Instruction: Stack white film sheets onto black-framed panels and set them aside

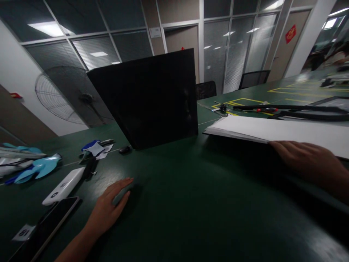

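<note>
My left hand [107, 207] hovers over or rests on the green table [174, 203], thumb and fingers apart, with nothing in it. On the right, my right hand [311, 160] grips the near edge of a large flat white panel [275, 129] with a dark rim; the panel appears raised over a dark shadow. Its underside is hidden, as are some of my right fingers. Between the hands and farther back, a large black panel or box [152, 102] stands upright, slightly tilted. A small black mouse-like object [125, 150] lies by its lower left corner.
To the left lie a phone [54, 225], a white power bank-like device [64, 185] and light-blue fan blades [40, 167]. Black straps [286, 108] and a red-black tool [267, 110] lie behind the white panel. A large fan [62, 94] stands beyond the table.
</note>
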The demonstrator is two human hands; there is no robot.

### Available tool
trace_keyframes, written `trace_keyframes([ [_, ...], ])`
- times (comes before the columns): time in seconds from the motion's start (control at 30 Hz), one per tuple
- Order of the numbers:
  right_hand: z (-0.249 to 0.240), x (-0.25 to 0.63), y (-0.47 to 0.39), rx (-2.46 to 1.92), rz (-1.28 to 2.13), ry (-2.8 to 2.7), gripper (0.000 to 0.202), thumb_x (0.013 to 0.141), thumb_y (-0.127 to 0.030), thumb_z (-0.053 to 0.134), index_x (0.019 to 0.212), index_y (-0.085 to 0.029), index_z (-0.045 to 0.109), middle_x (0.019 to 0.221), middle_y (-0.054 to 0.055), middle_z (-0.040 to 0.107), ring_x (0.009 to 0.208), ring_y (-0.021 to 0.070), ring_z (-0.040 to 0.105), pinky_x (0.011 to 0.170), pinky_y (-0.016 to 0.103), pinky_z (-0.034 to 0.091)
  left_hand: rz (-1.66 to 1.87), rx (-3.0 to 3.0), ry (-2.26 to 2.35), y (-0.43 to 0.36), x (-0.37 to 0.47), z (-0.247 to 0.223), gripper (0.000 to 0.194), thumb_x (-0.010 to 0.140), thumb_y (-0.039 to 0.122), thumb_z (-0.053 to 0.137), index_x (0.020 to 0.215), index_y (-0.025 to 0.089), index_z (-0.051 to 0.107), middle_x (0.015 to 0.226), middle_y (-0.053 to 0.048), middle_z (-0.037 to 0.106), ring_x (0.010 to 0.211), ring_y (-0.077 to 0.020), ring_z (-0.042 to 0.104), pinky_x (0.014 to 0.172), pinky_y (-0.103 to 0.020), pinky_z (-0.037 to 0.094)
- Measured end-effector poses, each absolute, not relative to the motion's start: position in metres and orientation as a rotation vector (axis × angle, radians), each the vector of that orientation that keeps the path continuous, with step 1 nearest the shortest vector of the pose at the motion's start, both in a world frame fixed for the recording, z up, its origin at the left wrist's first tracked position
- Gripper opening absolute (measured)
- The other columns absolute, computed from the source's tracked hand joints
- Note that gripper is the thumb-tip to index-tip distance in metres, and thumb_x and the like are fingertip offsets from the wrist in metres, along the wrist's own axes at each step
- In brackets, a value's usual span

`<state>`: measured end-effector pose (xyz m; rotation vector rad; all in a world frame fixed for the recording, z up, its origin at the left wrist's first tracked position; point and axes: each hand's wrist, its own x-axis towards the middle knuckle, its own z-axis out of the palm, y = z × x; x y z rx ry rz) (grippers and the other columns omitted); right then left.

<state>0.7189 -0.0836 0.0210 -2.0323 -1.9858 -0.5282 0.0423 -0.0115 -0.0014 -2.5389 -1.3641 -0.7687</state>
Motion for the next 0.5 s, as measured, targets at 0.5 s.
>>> trace_keyframes([
  [0.5,0.184,0.754,0.023,-2.404,-0.835,-1.889,0.044,0.102,-0.024,0.059,0.142,-0.005,0.061,0.138,0.026,0.060,0.104,0.0228,0.065,0.073,0.034,0.031,-0.742,-2.607,-1.521,-0.010,0.038,-0.009,0.051,0.101,0.058,0.052,0.141,0.030,0.065,0.139,-0.007,0.071,0.126,-0.0297,0.070,0.106,-0.046,0.059],
])
